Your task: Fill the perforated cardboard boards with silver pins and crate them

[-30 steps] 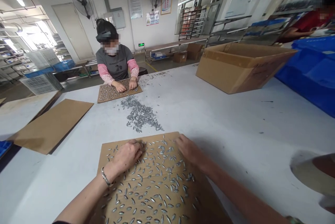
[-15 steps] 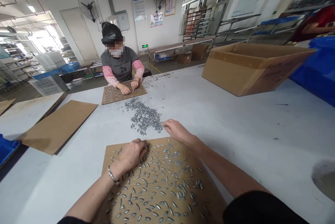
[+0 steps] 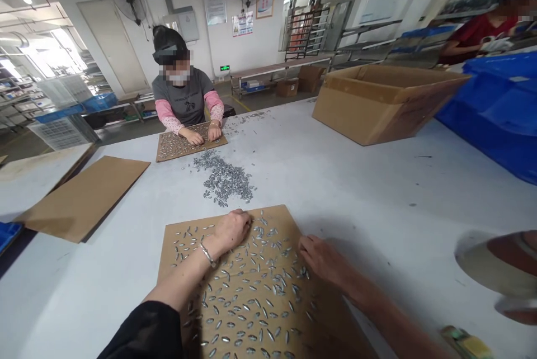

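Observation:
A brown cardboard sheet [image 3: 235,286] lies on the white table in front of me, strewn with small silvery oval pieces. My left hand [image 3: 235,230], a bracelet on its wrist, rests over the sheet's upper part with fingers curled together; whatever is under the fingertips is hidden. Along the sheet's right edge, my right hand [image 3: 321,255] has its fingertips pinched together, too small a spot to tell what they hold. Beyond the sheet lies a loose pile of the same silvery pieces [image 3: 229,180].
Across the table, a person [image 3: 187,96] has both hands on another cardboard sheet [image 3: 168,153] with pieces. A bare cardboard sheet [image 3: 90,197] lies left. Right are an open cardboard box [image 3: 356,116], a blue bin [image 3: 499,124] and round containers [image 3: 486,264].
My right hand has moved from the pile back to the sheet's right edge. My left hand has shifted slightly right and up over the sheet. The view has shifted a little.

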{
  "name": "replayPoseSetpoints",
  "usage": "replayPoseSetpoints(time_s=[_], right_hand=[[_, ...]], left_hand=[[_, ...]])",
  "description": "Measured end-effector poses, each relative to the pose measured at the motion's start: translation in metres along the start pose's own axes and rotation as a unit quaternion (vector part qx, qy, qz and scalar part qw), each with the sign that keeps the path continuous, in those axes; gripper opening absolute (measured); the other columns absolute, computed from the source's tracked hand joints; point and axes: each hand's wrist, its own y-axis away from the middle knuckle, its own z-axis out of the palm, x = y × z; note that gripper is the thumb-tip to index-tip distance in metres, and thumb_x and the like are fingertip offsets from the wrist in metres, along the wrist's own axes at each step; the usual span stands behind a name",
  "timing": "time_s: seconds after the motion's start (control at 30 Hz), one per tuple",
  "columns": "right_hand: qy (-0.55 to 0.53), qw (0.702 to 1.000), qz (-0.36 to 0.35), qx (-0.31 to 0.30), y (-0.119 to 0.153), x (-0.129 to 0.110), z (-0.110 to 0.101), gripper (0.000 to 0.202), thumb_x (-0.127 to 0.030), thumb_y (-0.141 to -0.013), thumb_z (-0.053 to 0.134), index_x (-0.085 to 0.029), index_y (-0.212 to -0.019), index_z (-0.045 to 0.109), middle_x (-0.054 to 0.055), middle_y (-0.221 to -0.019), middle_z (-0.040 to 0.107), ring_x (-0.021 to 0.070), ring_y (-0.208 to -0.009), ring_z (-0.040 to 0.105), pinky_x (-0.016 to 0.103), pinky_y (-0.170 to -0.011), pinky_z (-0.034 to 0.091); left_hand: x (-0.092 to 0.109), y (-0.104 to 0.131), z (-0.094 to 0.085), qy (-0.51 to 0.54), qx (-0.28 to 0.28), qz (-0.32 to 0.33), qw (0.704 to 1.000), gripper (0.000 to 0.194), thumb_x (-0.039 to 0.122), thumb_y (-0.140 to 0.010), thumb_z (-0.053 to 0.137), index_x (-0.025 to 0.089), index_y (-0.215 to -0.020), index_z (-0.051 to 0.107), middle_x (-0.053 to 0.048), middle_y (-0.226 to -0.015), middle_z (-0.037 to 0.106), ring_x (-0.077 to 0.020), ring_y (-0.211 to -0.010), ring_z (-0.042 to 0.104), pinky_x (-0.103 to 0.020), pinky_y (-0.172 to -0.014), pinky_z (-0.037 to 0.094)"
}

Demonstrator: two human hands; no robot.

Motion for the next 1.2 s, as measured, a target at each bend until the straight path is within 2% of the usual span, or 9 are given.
replayPoseSetpoints(time_s=[0.17, 0.23, 0.33, 0.4, 0.53, 0.7, 0.87, 1.0, 1.2], right_hand=[[-0.004, 0.999, -0.008, 0.033, -0.028, -0.026, -0.010, 0.021, -0.024, -0.101, 0.043, -0.023, -0.090, 0.061, 0.007, -0.096, 0.064, 0.0207, -0.085, 0.063, 0.031, -0.074, 0.045], [-0.007, 0.998, -0.045, 0.040, -0.042, -0.040, -0.015, 0.019, -0.022, -0.099, 0.046, -0.023, -0.099, 0.065, 0.007, -0.105, 0.064, 0.0212, -0.094, 0.064, 0.030, -0.079, 0.046], [-0.008, 0.993, -0.121, 0.005, -0.061, -0.051, -0.017, 0.021, -0.016, -0.094, 0.051, -0.023, -0.107, 0.066, 0.007, -0.113, 0.064, 0.0216, -0.106, 0.063, 0.030, -0.088, 0.047], [0.005, 0.992, -0.121, -0.016, -0.070, -0.049, -0.015, 0.020, -0.014, -0.091, 0.053, -0.022, -0.104, 0.066, 0.008, -0.111, 0.064, 0.0218, -0.106, 0.062, 0.030, -0.088, 0.047], [0.006, 0.995, -0.095, 0.026, -0.080, -0.044, -0.011, 0.026, -0.009, -0.091, 0.047, -0.021, -0.101, 0.067, 0.009, -0.109, 0.065, 0.0216, -0.105, 0.060, 0.031, -0.089, 0.047], [-0.006, 0.986, -0.166, 0.015, -0.092, -0.054, -0.011, 0.032, -0.010, -0.093, 0.047, -0.020, -0.114, 0.068, 0.009, -0.114, 0.064, 0.0212, -0.106, 0.061, 0.030, -0.090, 0.046], [0.038, 0.997, -0.060, 0.041, -0.090, -0.047, -0.022, 0.034, -0.006, -0.091, 0.043, -0.020, -0.108, 0.070, 0.009, -0.106, 0.064, 0.0193, -0.095, 0.060, 0.027, -0.079, 0.042], [0.024, 0.995, -0.093, 0.023, -0.077, -0.050, -0.024, 0.025, -0.012, -0.094, 0.048, -0.022, -0.102, 0.069, 0.007, -0.105, 0.067, 0.0191, -0.096, 0.060, 0.027, -0.076, 0.039], [0.061, 0.992, -0.111, 0.002, -0.076, -0.069, -0.010, 0.018, -0.015, -0.097, 0.049, -0.019, -0.093, 0.067, 0.007, -0.101, 0.068, 0.0186, -0.091, 0.061, 0.027, -0.074, 0.037]], left_hand=[[0.006, -0.013, 0.010, -0.007, -0.005, -0.003, 1.000, 0.027, 0.014, -0.098, 0.046, 0.015, -0.105, 0.072, -0.013, -0.111, 0.071, -0.0233, -0.095, 0.070, -0.032, -0.085, 0.055], [0.009, -0.019, 0.014, -0.009, -0.006, -0.001, 1.000, 0.024, 0.015, -0.096, 0.050, 0.016, -0.105, 0.072, -0.012, -0.112, 0.071, -0.0234, -0.099, 0.070, -0.032, -0.088, 0.056], [0.013, -0.024, 0.019, -0.009, -0.019, 0.005, 1.000, 0.016, 0.018, -0.092, 0.060, 0.018, -0.102, 0.073, -0.011, -0.114, 0.071, -0.0231, -0.099, 0.070, -0.030, -0.087, 0.056], [0.014, -0.025, 0.020, -0.010, -0.031, 0.005, 0.999, 0.013, 0.018, -0.089, 0.064, 0.019, -0.098, 0.073, -0.010, -0.113, 0.071, -0.0223, -0.094, 0.071, -0.029, -0.084, 0.057], [0.013, -0.024, 0.012, -0.009, -0.023, 0.000, 1.000, 0.020, 0.012, -0.088, 0.060, 0.018, -0.102, 0.073, -0.010, -0.110, 0.072, -0.0223, -0.097, 0.070, -0.029, -0.086, 0.056], [0.007, -0.025, -0.007, -0.009, 0.015, -0.031, 0.999, 0.026, 0.015, -0.097, 0.048, 0.015, -0.105, 0.072, -0.013, -0.110, 0.071, -0.0221, -0.097, 0.069, -0.030, -0.086, 0.055], [-0.004, -0.019, -0.016, -0.015, 0.015, -0.053, 0.998, 0.025, 0.016, -0.095, 0.050, 0.014, -0.105, 0.073, -0.013, -0.110, 0.072, -0.0222, -0.097, 0.069, -0.029, -0.085, 0.054], [-0.006, -0.019, -0.009, -0.015, 0.000, -0.051, 0.999, 0.026, 0.012, -0.092, 0.052, 0.015, -0.104, 0.074, -0.013, -0.110, 0.073, -0.0225, -0.098, 0.069, -0.029, -0.088, 0.054], [0.003, -0.029, 0.016, -0.011, -0.027, -0.032, 0.999, 0.027, 0.012, -0.092, 0.052, 0.018, -0.105, 0.075, -0.012, -0.112, 0.075, -0.0217, -0.101, 0.070, -0.029, -0.090, 0.055]])
